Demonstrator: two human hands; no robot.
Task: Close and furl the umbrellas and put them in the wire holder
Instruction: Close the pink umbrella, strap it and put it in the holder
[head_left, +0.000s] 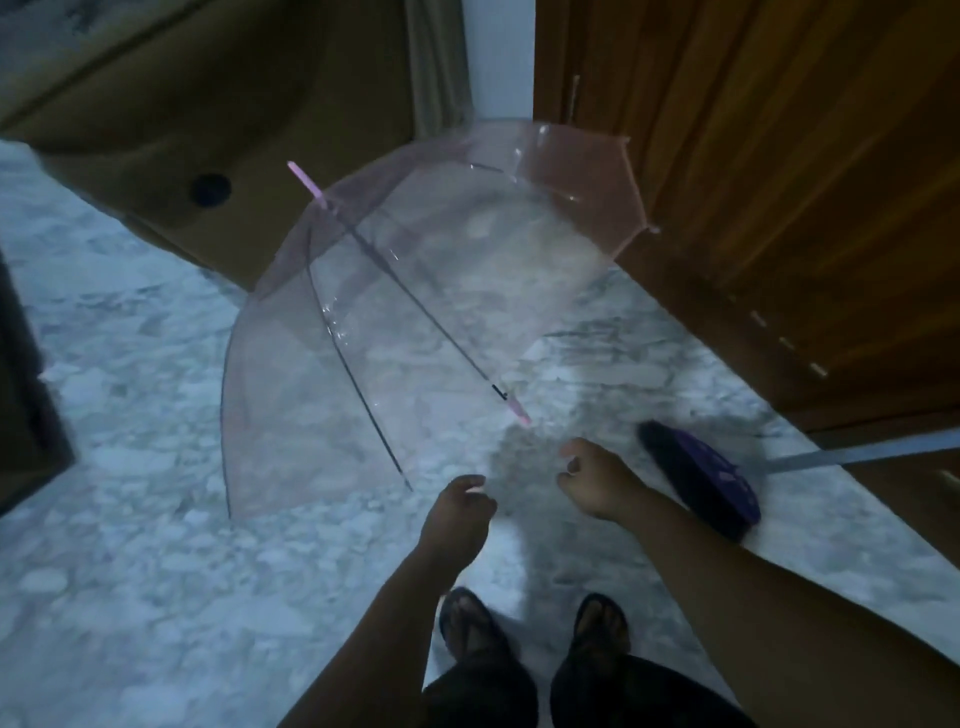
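Note:
A clear umbrella with pink trim (441, 291) lies open on its side on the marble floor, its pink tip pointing up-left and its pink handle end (519, 413) pointing toward me. My left hand (460, 512) hovers just below the canopy's near edge with fingers loosely curled, holding nothing. My right hand (595, 480) reaches toward the handle end, a short gap away, fingers loosely bent and holding nothing. No wire holder shows in this view.
A purple broom head (706, 480) with a grey pole lies on the floor right of my right hand. A wooden door (779, 182) stands at the right, a brown cardboard box (234, 130) at the back left, dark furniture (26, 389) at the left edge. My feet (535, 629) stand below.

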